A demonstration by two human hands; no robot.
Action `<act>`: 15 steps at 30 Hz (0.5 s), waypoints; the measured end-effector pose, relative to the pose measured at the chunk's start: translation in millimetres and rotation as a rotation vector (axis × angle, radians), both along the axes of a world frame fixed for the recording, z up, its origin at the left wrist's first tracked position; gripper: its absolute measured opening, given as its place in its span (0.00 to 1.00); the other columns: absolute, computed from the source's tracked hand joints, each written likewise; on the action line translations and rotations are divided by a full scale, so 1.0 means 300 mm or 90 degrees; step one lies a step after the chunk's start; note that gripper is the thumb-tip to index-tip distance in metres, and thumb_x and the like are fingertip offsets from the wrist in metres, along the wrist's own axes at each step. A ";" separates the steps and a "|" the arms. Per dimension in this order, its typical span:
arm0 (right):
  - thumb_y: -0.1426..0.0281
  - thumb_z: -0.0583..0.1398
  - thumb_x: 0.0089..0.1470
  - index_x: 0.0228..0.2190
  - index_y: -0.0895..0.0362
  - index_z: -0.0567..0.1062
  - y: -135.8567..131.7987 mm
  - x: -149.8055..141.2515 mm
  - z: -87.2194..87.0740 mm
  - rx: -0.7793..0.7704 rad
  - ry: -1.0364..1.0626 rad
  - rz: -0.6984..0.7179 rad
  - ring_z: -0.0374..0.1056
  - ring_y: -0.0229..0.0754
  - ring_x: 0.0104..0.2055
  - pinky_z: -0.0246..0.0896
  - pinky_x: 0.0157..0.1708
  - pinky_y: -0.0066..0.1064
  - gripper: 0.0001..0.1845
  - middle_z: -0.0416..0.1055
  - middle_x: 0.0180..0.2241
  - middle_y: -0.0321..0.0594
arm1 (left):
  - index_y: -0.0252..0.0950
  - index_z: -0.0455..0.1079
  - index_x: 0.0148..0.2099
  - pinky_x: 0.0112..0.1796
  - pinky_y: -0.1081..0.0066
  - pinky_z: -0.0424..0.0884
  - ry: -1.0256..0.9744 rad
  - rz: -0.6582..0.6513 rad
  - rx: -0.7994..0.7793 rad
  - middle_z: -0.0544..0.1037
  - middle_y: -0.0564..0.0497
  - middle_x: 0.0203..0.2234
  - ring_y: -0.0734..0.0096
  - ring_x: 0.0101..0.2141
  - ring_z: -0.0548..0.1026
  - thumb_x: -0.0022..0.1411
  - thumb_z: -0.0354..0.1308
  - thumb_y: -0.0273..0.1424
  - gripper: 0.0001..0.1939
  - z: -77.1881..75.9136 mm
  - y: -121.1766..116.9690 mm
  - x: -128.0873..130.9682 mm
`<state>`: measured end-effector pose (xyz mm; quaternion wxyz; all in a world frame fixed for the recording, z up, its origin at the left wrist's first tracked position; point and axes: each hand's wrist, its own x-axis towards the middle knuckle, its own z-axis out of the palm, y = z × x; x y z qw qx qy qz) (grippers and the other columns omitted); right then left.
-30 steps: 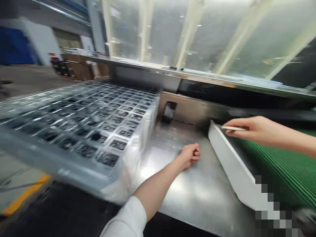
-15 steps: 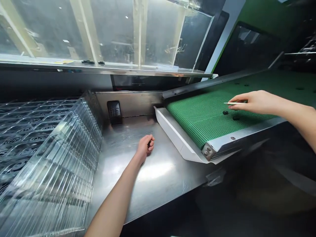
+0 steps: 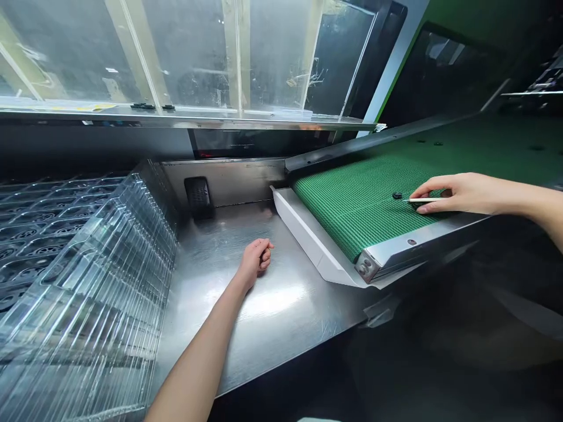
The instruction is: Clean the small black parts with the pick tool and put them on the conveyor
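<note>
Black disc (image 3: 397,196) lies on the green conveyor belt (image 3: 343,205), to the right in the scene, just left of the person's right hand (image 3: 466,193). That hand reaches in from the right, palm down, wrist slightly bent, with thumb and fingers pinching a slim white stick (image 3: 428,200) that points left. The left hand (image 3: 255,261) is curled into a loose fist above the metal tray (image 3: 281,305), its forearm stretching up from the near edge; whether it encloses anything cannot be told. The disc looks small, round and dark, lying low on the ribbed mesh. A second disc (image 3: 414,205) is partly hidden beneath the right fingers, and whether they grip it is unclear. More dark pieces (image 3: 438,143) sit farther along the belt. Stacked clear trays (image 3: 101,252) stand at the left. Compared with half a second ago, the right hand has come down over the second disc, which then showed openly below it; the left fist has barely moved.
</note>
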<state>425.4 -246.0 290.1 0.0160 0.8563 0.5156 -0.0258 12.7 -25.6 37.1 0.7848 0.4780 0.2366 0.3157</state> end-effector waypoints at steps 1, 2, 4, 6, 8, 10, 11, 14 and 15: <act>0.30 0.64 0.42 0.45 0.48 0.81 -0.001 0.003 0.001 -0.011 0.019 0.004 0.71 0.55 0.44 0.64 0.40 0.40 0.42 0.77 0.47 0.43 | 0.36 0.68 0.35 0.19 0.78 0.43 0.000 -0.001 0.000 0.60 0.61 0.17 0.84 0.15 0.54 0.58 0.69 0.50 0.23 0.000 0.000 0.001; 0.29 0.64 0.41 0.46 0.48 0.81 0.001 0.003 0.003 -0.021 0.037 0.005 0.70 0.55 0.44 0.64 0.40 0.40 0.43 0.76 0.45 0.43 | 0.36 0.68 0.35 0.19 0.78 0.43 -0.002 0.000 -0.001 0.59 0.61 0.17 0.84 0.15 0.54 0.58 0.69 0.49 0.23 -0.001 0.000 0.002; 0.29 0.64 0.40 0.44 0.49 0.80 0.008 -0.008 0.008 -0.029 0.046 0.003 0.70 0.54 0.41 0.63 0.39 0.40 0.43 0.76 0.40 0.43 | 0.36 0.68 0.35 0.18 0.78 0.43 -0.004 0.001 -0.004 0.59 0.61 0.17 0.83 0.15 0.53 0.59 0.68 0.49 0.22 -0.003 0.000 0.003; 0.29 0.63 0.39 0.43 0.50 0.80 0.021 -0.023 0.013 -0.042 0.044 -0.004 0.69 0.54 0.38 0.61 0.37 0.40 0.43 0.75 0.36 0.44 | 0.36 0.68 0.35 0.18 0.78 0.42 -0.005 0.004 -0.004 0.59 0.61 0.16 0.83 0.15 0.54 0.59 0.68 0.48 0.21 -0.005 0.000 0.002; 0.29 0.63 0.37 0.42 0.50 0.80 0.036 -0.032 0.018 -0.058 0.042 -0.014 0.68 0.54 0.37 0.59 0.36 0.40 0.45 0.74 0.33 0.43 | 0.36 0.68 0.35 0.18 0.78 0.42 -0.004 0.007 -0.001 0.59 0.61 0.17 0.83 0.15 0.55 0.59 0.68 0.49 0.22 -0.005 -0.001 0.002; 0.28 0.64 0.35 0.42 0.51 0.81 0.048 -0.032 0.023 -0.073 0.056 -0.012 0.69 0.54 0.37 0.59 0.36 0.40 0.46 0.74 0.33 0.43 | 0.36 0.68 0.35 0.18 0.78 0.42 -0.002 0.006 0.000 0.60 0.61 0.17 0.83 0.15 0.56 0.58 0.68 0.50 0.23 -0.005 -0.001 0.002; 0.28 0.64 0.35 0.42 0.51 0.81 0.052 -0.029 0.025 -0.078 0.071 -0.007 0.69 0.54 0.38 0.60 0.37 0.40 0.46 0.75 0.34 0.43 | 0.36 0.68 0.35 0.18 0.78 0.42 -0.002 0.005 -0.001 0.60 0.61 0.17 0.83 0.14 0.56 0.57 0.69 0.51 0.23 -0.005 0.000 0.003; 0.26 0.66 0.35 0.41 0.51 0.81 0.049 -0.020 0.026 -0.064 0.109 0.001 0.70 0.55 0.41 0.61 0.40 0.40 0.47 0.77 0.39 0.43 | 0.36 0.68 0.35 0.18 0.79 0.42 0.000 0.002 -0.004 0.60 0.61 0.17 0.83 0.14 0.56 0.58 0.68 0.51 0.23 -0.006 0.000 0.007; 0.26 0.66 0.34 0.41 0.51 0.81 0.046 -0.020 0.024 -0.040 0.114 0.001 0.70 0.55 0.43 0.61 0.40 0.40 0.47 0.77 0.40 0.44 | 0.36 0.68 0.35 0.18 0.79 0.43 0.003 0.003 -0.001 0.60 0.61 0.17 0.83 0.15 0.56 0.58 0.68 0.50 0.23 -0.007 -0.001 0.009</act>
